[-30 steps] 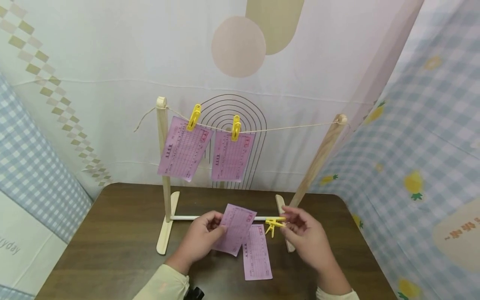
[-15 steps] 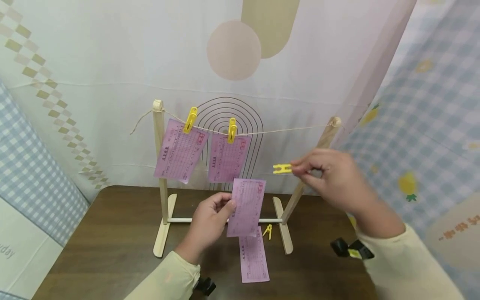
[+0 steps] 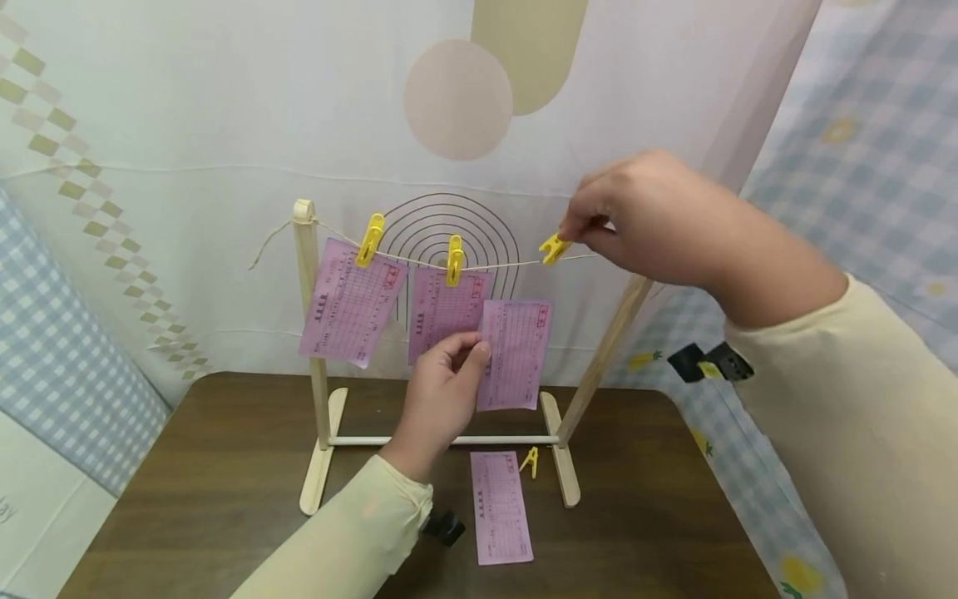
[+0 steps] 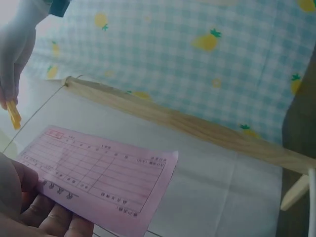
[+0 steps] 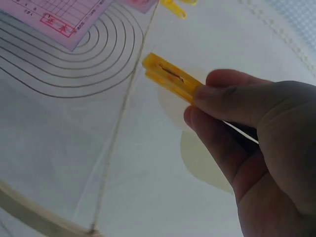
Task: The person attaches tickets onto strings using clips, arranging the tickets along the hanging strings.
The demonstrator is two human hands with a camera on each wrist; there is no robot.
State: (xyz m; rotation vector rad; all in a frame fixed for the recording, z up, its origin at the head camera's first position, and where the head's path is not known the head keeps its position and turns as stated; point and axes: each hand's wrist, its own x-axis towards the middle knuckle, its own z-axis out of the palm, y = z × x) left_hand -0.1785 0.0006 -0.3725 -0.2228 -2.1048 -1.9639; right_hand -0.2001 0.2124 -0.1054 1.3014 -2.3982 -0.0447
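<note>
My left hand pinches a pink printed slip by its left edge, holding it upright a little below the string. In the left wrist view the same slip spreads out beyond the curled fingers. Higher up on the right, my right hand pinches a yellow clothespin by its handle end, the nose pointing left at the string. The right wrist view shows that clothespin between thumb and fingers. Two more pink slips, left and middle, hang from the string under yellow clothespins.
The string runs between a left wooden post and a right wooden post, joined low down by a white rod. On the brown table lie another pink slip and a yellow clothespin. Printed curtains stand behind.
My right hand has picked up a clothespin from beside the rod and raised it to the string. My left hand has lifted its slip up and to the right, off the table area.
</note>
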